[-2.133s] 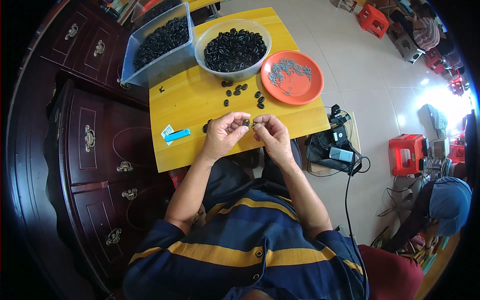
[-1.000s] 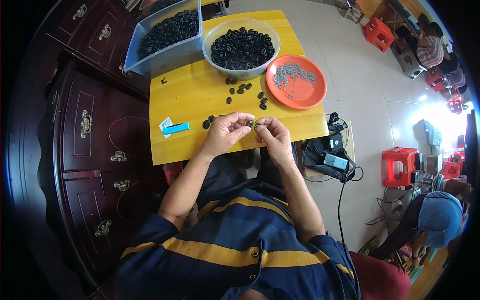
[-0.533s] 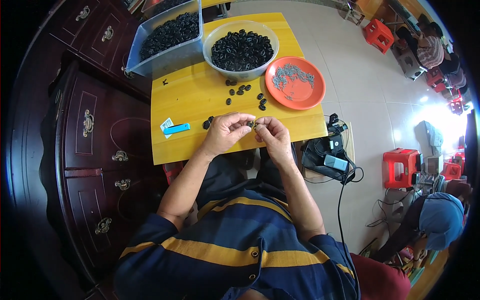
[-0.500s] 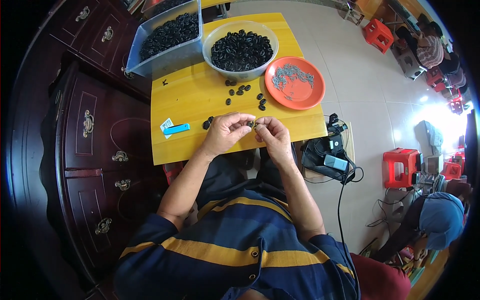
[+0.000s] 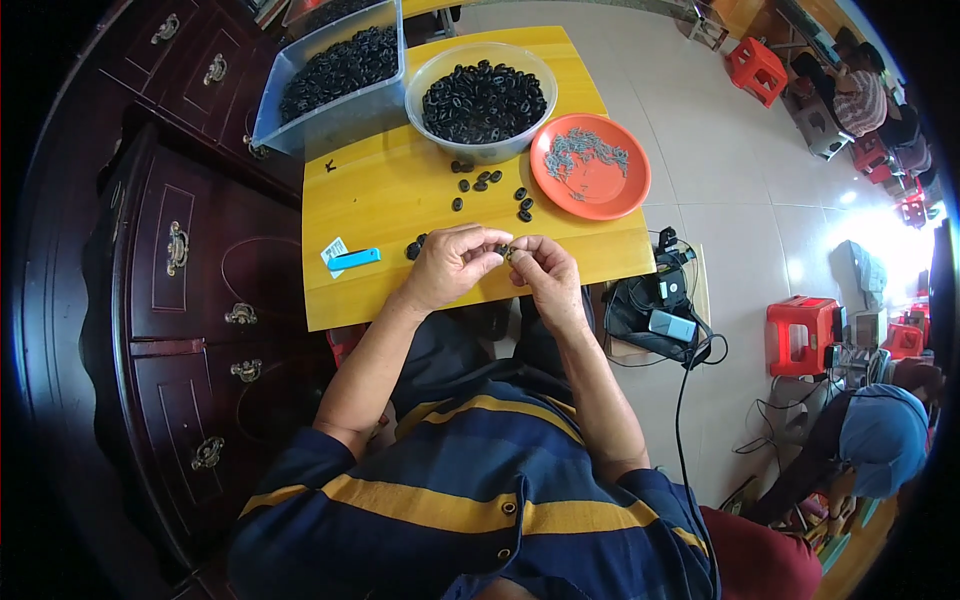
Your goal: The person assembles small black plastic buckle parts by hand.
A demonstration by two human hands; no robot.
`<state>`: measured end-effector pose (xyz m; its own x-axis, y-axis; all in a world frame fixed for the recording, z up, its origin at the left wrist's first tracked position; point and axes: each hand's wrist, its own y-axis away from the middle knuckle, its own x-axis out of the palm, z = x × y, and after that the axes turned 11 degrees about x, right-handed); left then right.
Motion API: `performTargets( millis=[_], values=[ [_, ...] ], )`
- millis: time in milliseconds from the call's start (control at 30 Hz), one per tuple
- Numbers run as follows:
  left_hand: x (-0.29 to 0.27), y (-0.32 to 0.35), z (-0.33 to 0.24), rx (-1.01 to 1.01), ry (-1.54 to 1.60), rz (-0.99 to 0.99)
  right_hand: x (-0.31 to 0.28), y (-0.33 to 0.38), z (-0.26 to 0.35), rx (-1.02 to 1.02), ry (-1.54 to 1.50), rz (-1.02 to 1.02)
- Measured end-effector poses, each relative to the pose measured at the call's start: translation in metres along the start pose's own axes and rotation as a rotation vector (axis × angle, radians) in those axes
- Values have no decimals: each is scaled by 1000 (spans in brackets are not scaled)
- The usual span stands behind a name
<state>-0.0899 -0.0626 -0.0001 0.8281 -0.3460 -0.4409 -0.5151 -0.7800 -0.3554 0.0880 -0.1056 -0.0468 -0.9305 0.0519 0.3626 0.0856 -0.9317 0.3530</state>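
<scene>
the left hand (image 5: 452,265) and right hand (image 5: 543,275) meet fingertip to fingertip over the near edge of the yellow bench (image 5: 390,200), both pinched shut on one small black ring (image 5: 503,249) held between them; loose rings (image 5: 490,185) lie just beyond; further out the ring bowl (image 5: 483,100), the orange plate (image 5: 590,180) to its right, the grey bin (image 5: 335,75) to its left.

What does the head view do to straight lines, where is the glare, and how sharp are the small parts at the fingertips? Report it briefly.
Head view: fisheye bends the yellow table edges and the dark wooden cabinet toward a black rim; daylight blows out the floor at the right edge; the left hand and right hand are evenly lit, but the tiny part pinched between them is too small to resolve.
</scene>
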Motion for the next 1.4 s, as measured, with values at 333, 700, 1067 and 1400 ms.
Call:
performTargets(
  millis=[333, 700, 1067, 1400],
  values=[
    [-2, -2, 3, -5, 97, 5, -3, 1, 1, 39, -40, 43],
    [3, -1, 0, -37, 105, -14, -5, 3, 5, 53, -96, 38],
    [5, -4, -2, -97, 132, 10, -4, 4, 4, 34, -78, 56],
    [7, -5, -3, -90, 144, 39, -5, 6, 5, 50, -124, 22]
  ],
)
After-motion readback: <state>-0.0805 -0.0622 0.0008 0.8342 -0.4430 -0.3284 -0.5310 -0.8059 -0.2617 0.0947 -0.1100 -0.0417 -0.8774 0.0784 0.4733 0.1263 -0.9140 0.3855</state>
